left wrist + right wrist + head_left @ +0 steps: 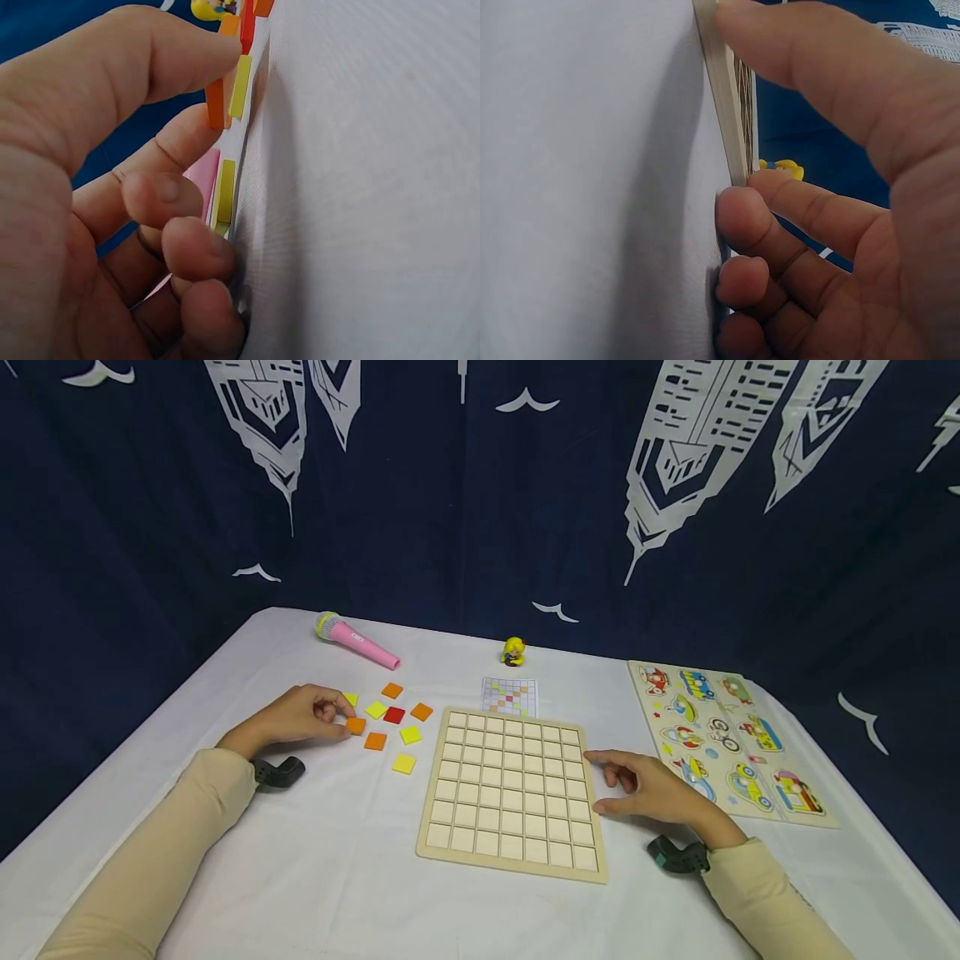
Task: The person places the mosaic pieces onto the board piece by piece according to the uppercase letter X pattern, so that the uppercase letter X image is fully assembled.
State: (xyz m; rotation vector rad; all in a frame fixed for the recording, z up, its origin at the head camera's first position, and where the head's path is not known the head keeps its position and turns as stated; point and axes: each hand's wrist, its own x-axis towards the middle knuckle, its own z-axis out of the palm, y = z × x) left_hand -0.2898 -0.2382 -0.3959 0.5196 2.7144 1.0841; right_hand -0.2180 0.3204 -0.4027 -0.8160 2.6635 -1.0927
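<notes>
Head cam: navy skyline-print curtain point(450, 543) hangs behind white-clothed tbl point(315, 877), L hand point(303, 717) pinches orange sq tile point(356, 727) left of wooden grid board point(512, 799), R hand point(652, 787) unclenched at its right edge; L wrist: tile's above tbl; R wrist: thumb touches board's side.

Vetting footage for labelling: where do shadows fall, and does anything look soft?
Head view: the board looks crisp, faint shadow by the left hand. Left wrist: a grey shadow runs down the cloth. Right wrist: a broader shadow there; the toy looks slightly soft.
</notes>
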